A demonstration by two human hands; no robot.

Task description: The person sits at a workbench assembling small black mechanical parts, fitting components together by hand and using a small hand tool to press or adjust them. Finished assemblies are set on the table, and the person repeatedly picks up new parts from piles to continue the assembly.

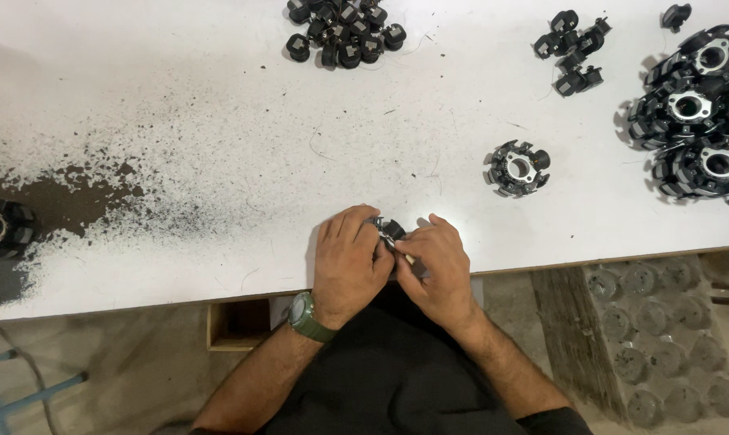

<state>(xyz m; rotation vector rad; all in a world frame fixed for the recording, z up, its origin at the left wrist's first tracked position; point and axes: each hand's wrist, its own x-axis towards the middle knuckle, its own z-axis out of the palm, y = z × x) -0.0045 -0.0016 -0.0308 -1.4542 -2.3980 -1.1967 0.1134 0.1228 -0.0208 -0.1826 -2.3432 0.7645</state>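
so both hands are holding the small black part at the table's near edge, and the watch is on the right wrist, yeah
Not quite. In the head view the green watch is on the left wrist, not the right. The rest holds: the left hand and right hand both hold the small black part at the near edge of the white table.

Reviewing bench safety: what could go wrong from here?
1. The small black part is pinched between left hand and right hand at the table edge; a slipped grip could drop it to the floor.
2. Black debris might contaminate parts.
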